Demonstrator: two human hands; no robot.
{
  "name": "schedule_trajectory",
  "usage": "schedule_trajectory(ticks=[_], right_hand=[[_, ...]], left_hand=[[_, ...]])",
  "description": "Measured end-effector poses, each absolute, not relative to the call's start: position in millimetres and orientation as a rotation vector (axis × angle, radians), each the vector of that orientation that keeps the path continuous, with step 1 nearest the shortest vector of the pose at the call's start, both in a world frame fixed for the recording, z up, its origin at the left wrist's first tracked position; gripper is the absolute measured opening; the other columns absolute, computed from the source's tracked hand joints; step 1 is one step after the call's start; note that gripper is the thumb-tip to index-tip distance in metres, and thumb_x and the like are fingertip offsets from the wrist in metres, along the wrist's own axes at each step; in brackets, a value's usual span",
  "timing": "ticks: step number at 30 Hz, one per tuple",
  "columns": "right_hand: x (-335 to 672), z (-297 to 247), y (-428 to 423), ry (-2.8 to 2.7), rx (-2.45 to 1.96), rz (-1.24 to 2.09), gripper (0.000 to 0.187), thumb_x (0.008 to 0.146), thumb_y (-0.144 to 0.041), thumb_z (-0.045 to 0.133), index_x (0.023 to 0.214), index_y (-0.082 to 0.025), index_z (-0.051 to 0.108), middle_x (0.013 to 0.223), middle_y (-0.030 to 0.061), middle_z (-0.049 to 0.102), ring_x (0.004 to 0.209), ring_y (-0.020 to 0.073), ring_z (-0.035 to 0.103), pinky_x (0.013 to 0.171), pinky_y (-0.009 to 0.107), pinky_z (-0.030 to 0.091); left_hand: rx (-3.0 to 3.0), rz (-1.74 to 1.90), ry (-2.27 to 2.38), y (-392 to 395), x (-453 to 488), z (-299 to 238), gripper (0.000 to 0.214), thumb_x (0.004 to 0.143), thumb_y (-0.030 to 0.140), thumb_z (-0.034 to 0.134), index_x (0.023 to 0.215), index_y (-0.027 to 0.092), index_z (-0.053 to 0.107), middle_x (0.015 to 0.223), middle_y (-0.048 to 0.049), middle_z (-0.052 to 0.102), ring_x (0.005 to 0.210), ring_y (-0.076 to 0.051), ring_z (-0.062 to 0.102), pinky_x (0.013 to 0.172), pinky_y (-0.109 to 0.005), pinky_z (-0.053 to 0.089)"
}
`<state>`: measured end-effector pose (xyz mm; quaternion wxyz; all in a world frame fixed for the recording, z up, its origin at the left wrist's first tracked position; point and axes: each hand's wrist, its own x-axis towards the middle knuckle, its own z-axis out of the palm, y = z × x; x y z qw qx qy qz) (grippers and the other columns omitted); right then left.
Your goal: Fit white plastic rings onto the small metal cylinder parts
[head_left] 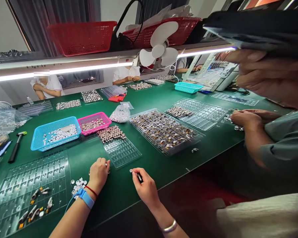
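Observation:
My left hand (98,172) rests on the green table (149,99) with fingers curled over a small metal part at the near edge of a clear plastic tray (121,152). A blue wrist strap and a red string sit on that wrist. My right hand (144,188) pinches a thin black tool (139,177) with a tiny pale piece at its tip. Small white round parts (78,185) lie just left of my left wrist. A clear compartment tray (27,188) at the near left holds several small parts.
A blue basket (56,133) and a pink basket (94,122) hold small parts. A large filled tray (164,130) lies mid-table. A co-worker's hands (248,117) work at the right. Other people sit across. A hammer (16,145) lies at left. Red baskets stand on the shelf.

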<state>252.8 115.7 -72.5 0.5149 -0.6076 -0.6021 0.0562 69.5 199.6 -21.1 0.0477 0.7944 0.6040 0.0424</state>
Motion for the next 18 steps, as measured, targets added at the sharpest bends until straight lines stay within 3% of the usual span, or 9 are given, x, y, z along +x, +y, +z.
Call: schedule_trajectory(ticks=[18], right_hand=[[251.8,-74.3,113.1,-1.438,-1.467,0.162,0.019,0.097,-0.030,0.047,0.088,-0.020,0.060,0.083,0.0057,0.070,0.072,0.0182,0.069,0.068,0.027,0.055]], left_hand=[[2.334,0.129,1.876,196.3,66.3,-12.1,0.025,0.095,0.035,0.058,0.109,0.015,0.063,0.105,-0.0060,0.067,0.088,-0.018,0.067,0.078,-0.038,0.057]])
